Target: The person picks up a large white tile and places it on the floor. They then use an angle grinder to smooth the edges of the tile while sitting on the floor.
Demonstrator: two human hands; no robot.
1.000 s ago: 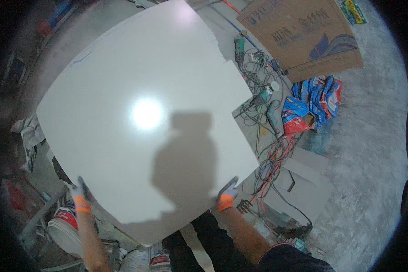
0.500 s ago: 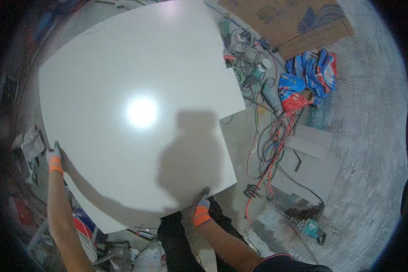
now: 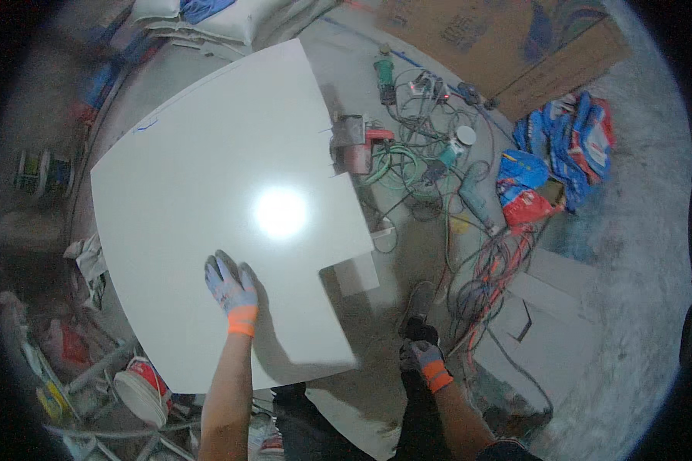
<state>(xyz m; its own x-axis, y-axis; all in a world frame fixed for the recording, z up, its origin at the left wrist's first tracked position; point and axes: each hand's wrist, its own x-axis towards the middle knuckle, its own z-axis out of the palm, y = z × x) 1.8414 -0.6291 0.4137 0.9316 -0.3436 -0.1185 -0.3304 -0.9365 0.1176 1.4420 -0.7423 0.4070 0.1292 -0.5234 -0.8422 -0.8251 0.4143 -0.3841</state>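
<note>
A large, glossy white tile slab (image 3: 184,200) with a notch cut from its right side fills the middle of the view, reflecting a bright lamp. Flat on its lower half rests my left hand (image 3: 232,290), gloved in grey with an orange cuff, fingers stretched out. My right hand (image 3: 421,358), in a matching glove, is off the slab, by my dark-trousered leg. Its fingers are curled, and whatever they may hold is hidden. A small pale offcut (image 3: 357,276) shows beside the notch.
Right of the slab lie a green angle grinder (image 3: 385,75), a red tool (image 3: 357,150) and tangled cables (image 3: 477,292). Beyond are blue and red bags (image 3: 569,142) and a large cardboard sheet (image 3: 484,46). A white bucket (image 3: 141,393) stands at lower left.
My left hand has gone from the slab's left edge to lying flat on its face. My right hand has let go of the near edge and moved right. The slab sits lower in view.
</note>
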